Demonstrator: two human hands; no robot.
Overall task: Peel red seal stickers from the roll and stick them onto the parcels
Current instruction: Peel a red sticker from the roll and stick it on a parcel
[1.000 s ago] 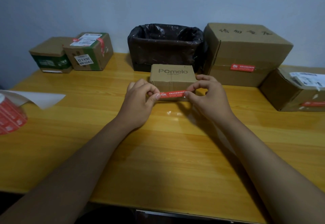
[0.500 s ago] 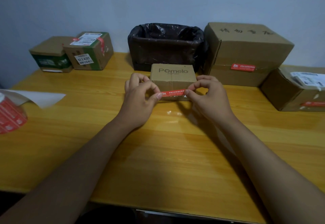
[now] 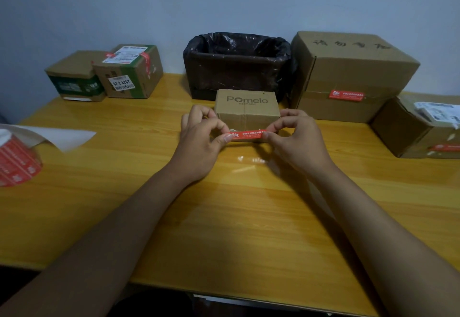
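Observation:
A small brown parcel marked "Pomelo" [image 3: 247, 110] stands on the wooden table in front of me. A red seal sticker [image 3: 247, 134] is stretched flat across its near face. My left hand [image 3: 199, 144] pinches the sticker's left end between thumb and forefinger. My right hand [image 3: 300, 142] pinches its right end the same way. The roll of red stickers [image 3: 15, 159] lies at the far left edge, with white backing paper [image 3: 62, 137] trailing from it.
A black-lined bin [image 3: 236, 65] stands behind the parcel. A large box [image 3: 348, 75] with a red sticker and another stickered box [image 3: 423, 129] sit to the right. Two small boxes [image 3: 107, 72] sit at the back left.
Both hands have shifted only slightly with the sticker against the parcel's near face; my left fingers have opened a little above the thumb. Nothing else has moved.

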